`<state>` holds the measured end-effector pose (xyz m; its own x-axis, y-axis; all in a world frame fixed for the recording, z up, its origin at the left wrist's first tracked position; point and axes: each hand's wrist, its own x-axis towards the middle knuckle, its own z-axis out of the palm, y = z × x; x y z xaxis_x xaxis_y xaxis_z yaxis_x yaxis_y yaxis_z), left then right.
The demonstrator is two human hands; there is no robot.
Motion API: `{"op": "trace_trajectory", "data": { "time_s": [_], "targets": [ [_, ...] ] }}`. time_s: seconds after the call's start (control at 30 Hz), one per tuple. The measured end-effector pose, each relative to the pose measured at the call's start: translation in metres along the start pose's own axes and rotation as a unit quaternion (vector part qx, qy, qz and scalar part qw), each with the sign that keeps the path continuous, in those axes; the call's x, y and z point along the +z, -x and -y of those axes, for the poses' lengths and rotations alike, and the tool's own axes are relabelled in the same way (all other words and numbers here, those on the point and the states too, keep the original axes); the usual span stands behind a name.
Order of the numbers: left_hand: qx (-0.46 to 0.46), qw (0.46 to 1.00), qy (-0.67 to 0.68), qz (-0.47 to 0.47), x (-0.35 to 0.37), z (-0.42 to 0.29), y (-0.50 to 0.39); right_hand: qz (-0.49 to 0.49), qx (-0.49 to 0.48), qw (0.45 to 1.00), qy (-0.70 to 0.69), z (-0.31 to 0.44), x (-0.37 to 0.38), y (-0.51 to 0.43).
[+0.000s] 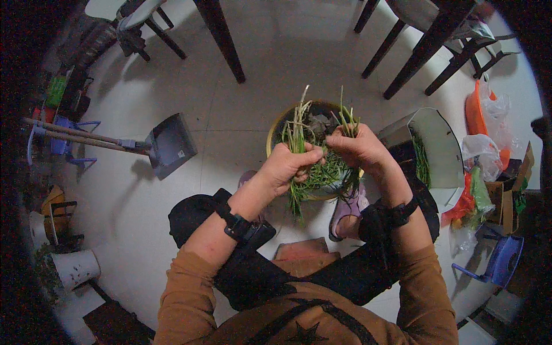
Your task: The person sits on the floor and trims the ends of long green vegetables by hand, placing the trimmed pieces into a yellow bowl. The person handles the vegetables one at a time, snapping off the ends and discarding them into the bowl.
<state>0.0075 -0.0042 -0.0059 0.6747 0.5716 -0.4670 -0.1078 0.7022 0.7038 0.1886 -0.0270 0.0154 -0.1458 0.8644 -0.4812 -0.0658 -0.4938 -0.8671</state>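
My left hand (289,166) grips a bunch of thin green stalks (297,129), pale ends pointing up and leafy ends hanging below the fist. A second, smaller bunch of green stalks (345,114) is pinched in my right hand (360,144), its leaves trailing down past the palm. The two hands are close together, thumbs almost meeting. Beneath them on the floor stands a round basin with a yellow rim (271,133), holding loose greens (325,174) and some dark scraps (319,123). My hands and the bunches hide part of the basin.
To the right an open pale box (444,151) has more greens inside. Beyond it are an orange basin (474,108), plastic bags (478,151) and a blue stool (504,261). A long-handled dustpan (172,146) is on the left. Dark table legs (224,47) and chairs (142,19) stand ahead.
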Motion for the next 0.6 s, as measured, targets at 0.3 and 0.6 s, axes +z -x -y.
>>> {"op": "trace_trajectory", "data": {
  "time_s": [0.3, 0.6],
  "targets": [
    [0.039, 0.996, 0.006, -0.085, 0.000, 0.000, -0.001, -0.031, -0.007, 0.999, -0.012, -0.008, 0.011, -0.003],
    [0.071, 0.983, 0.099, -0.139, -0.006, -0.001, -0.002, -0.038, 0.004, 0.999, -0.013, -0.014, 0.005, -0.008]
  ]
}}
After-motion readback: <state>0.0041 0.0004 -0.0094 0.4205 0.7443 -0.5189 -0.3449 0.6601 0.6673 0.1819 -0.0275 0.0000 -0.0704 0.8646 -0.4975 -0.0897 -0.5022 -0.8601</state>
